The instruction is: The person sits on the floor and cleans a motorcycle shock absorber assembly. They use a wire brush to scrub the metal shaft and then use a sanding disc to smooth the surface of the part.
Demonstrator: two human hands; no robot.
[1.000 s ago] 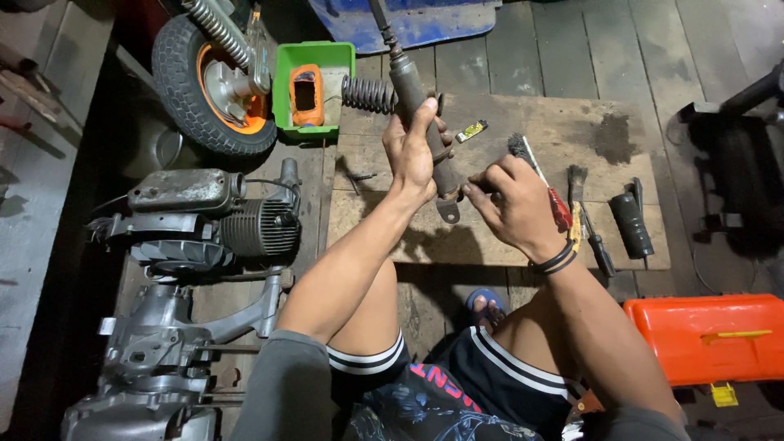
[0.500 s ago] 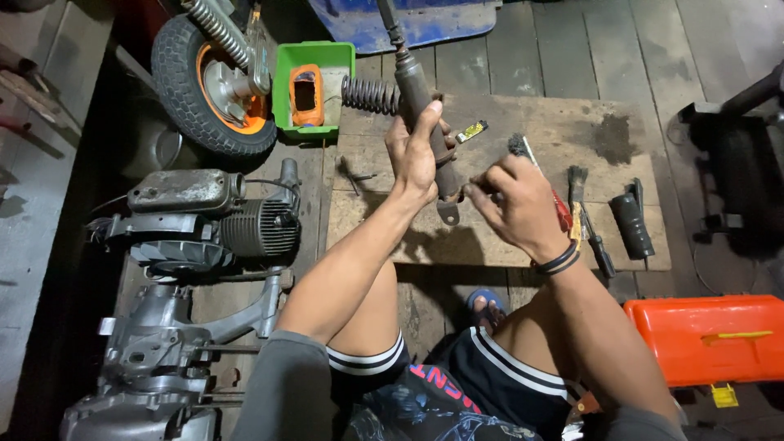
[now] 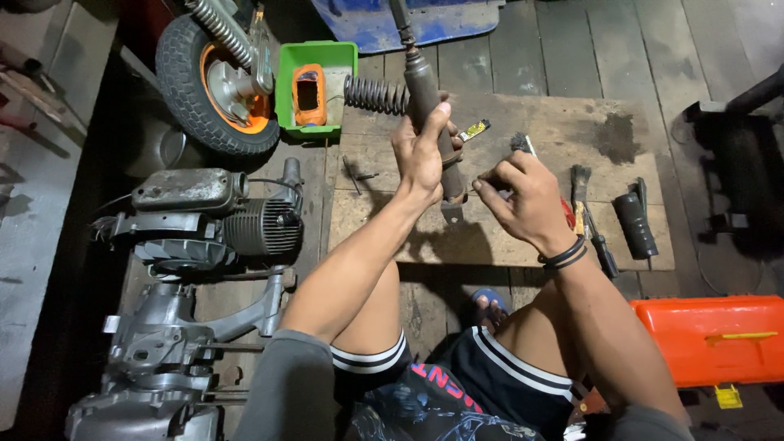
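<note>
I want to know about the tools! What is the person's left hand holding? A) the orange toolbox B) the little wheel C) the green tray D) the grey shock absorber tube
D: the left hand is wrapped around the grey shock absorber tube, holding it upright over the wooden board.

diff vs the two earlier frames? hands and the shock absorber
Little. The left hand keeps its grip on the shock absorber, which stands slightly more upright. The right hand holds its small brush-like tool, now with the tip a bit further from the tube. Unchanged: coil spring, green tray, wheel, engine, orange toolbox and the tools on the board.
</note>
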